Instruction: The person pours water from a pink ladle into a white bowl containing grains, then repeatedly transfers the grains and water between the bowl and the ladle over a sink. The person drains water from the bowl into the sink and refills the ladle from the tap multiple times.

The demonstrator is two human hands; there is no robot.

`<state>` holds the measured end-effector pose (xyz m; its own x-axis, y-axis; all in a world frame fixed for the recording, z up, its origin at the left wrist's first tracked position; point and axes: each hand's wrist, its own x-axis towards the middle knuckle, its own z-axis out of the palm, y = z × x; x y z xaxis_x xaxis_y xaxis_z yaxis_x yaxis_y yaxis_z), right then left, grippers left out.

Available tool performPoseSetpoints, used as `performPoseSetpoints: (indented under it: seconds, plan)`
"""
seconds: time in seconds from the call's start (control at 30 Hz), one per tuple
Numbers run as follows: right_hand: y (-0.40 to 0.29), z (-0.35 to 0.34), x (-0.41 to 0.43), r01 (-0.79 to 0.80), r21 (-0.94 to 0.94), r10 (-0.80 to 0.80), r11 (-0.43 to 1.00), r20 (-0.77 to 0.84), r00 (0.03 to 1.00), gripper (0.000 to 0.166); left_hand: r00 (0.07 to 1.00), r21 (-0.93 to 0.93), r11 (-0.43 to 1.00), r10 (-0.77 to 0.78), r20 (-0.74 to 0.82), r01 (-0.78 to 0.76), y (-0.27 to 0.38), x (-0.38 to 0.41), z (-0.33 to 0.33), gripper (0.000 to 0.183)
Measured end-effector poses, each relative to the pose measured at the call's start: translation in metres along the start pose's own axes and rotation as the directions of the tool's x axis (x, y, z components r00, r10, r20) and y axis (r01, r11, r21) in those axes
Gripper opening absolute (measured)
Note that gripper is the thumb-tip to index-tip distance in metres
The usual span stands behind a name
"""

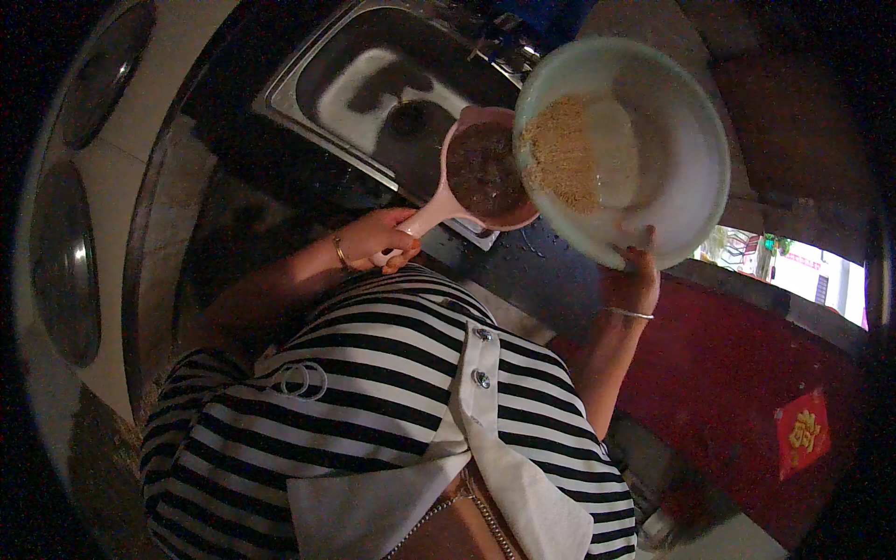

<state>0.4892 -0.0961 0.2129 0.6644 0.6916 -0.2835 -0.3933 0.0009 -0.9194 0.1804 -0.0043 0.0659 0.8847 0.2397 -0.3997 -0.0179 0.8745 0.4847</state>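
My left hand [387, 240] is closed around the handle of a pink strainer [428, 215], whose round bowl looks dark and brownish inside; whether anything lies in it is hard to tell. My right hand [635, 269] grips the lower rim of a pale green-white basin [675, 168]. The basin tilts to the left, its left rim overlapping the strainer's right edge in this view. Tan grains [562, 154] are gathered on the basin's left side, with cloudy liquid beside them.
Beyond the strainer is a stainless steel sink [280, 94] with a drain. A dark wet countertop [521, 269] lies below the basin. To the right, a red surface [707, 336] bears a red and gold decoration [803, 432]. Dark round objects [66, 266] stand at far left.
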Motion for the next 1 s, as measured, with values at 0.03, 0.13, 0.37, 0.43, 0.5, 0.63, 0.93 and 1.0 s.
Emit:
performPoseSetpoints:
  seconds: [0.03, 0.13, 0.37, 0.43, 0.5, 0.63, 0.93, 1.0]
  plan:
    - [0.007, -0.004, 0.004, -0.042, 0.040, 0.043, 0.998, -0.017, 0.999, 0.049, 1.000, -0.020, 1.000, -0.003, -0.022, 0.002, 0.000, -0.003, 0.001, 0.032]
    - [0.016, -0.023, 0.027, -0.202, -0.042, 0.205, 0.978, 0.057, 0.977, 0.046, 0.998, 0.000, 0.998, 0.059, -0.021, -0.059, -0.004, -0.010, -0.008, 0.033]
    - [0.019, 0.004, 0.023, -0.267, 0.137, 0.257, 0.954, 0.087, 0.963, 0.048, 0.967, 0.034, 0.984, 0.178, -0.183, -0.174, -0.014, -0.060, -0.025, 0.040]
    - [0.030, -0.012, 0.039, -0.262, 0.161, 0.224, 0.952, 0.219, 0.950, 0.046, 0.949, 0.009, 0.979, 0.198, -0.245, -0.203, -0.014, -0.077, -0.027, 0.040]
    - [0.044, -0.017, 0.046, -0.243, 0.149, 0.195, 0.958, 0.281, 0.940, 0.046, 0.934, 0.006, 0.979, 0.196, -0.299, -0.204, -0.014, -0.096, -0.035, 0.040]
    - [0.069, -0.010, 0.042, -0.363, 0.132, 0.328, 0.922, 0.230, 0.916, 0.043, 0.862, -0.011, 0.937, 0.317, -0.394, -0.350, -0.014, -0.129, -0.050, 0.040]
    - [0.104, 0.002, 0.037, -0.495, 0.065, 0.466, 0.866, 0.250, 0.849, 0.048, 0.703, 0.121, 0.873, 0.456, -0.546, -0.472, 0.002, -0.166, -0.083, 0.034]
    - [0.108, 0.009, 0.034, -0.510, 0.063, 0.481, 0.858, 0.251, 0.840, 0.049, 0.651, 0.098, 0.851, 0.464, -0.600, -0.516, 0.007, -0.167, -0.085, 0.030]
